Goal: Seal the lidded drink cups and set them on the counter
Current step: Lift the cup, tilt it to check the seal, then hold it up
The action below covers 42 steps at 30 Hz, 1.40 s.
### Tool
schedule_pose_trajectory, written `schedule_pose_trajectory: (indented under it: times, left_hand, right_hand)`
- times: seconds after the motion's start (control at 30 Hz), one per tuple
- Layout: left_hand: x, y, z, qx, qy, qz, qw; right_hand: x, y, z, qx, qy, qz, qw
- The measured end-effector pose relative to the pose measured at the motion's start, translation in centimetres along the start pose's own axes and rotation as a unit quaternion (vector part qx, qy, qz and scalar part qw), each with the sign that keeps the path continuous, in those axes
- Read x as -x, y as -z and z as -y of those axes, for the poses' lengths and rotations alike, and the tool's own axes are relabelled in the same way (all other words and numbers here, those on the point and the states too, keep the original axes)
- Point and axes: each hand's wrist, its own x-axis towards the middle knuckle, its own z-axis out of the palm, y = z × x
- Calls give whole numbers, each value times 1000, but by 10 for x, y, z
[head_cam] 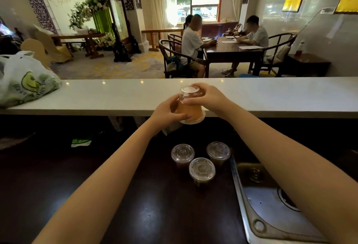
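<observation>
A clear plastic cup point(190, 106) of pale orange drink is held upside down in front of the white counter point(108, 96), its lid facing down and its base up. My left hand point(168, 113) grips its lower left side near the lid. My right hand point(208, 97) wraps its upper right side. On the dark lower worktop point(135, 205) below stand three lidded cups of dark drink: one at the left point(182, 154), one at the right point(218, 151), one nearest me point(202, 170).
A white plastic bag point(25, 81) with a green smiley lies on the counter's left end. A steel sink point(271, 205) is set into the worktop at right. Beyond the counter, people sit at a dark table point(232, 50) with chairs.
</observation>
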Motion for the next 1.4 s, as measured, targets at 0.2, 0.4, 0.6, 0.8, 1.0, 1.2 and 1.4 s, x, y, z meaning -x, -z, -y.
schedule_pose_trajectory:
  times: [0.2, 0.4, 0.6, 0.8, 1.0, 1.2, 1.4]
  left_hand:
    - [-25, -2, 7, -4, 22, 0, 1000]
    - [-44, -3, 2, 6, 43, 34, 998]
    - [-53, -7, -1, 10, 46, 37, 998]
    - [-60, -10, -7, 32, 48, 54, 997]
    - [-35, -32, 1, 407, 123, 1, 905]
    - [-23, -58, -13, 591, 122, 51, 796]
    - [-25, -47, -19, 518, 154, 9, 841]
  right_hand:
    - [-22, 11, -2, 30, -15, 8, 999]
    - [-28, 22, -3, 44, -32, 2, 999]
    - [-25, 31, -1, 53, -31, -1, 998]
    - [-17, 41, 3, 21, -29, -7, 999]
    - [-9, 52, 12, -63, -30, -18, 997]
    - [-6, 51, 14, -88, -26, 13, 996]
    - [-6, 69, 23, 224, 58, 70, 970]
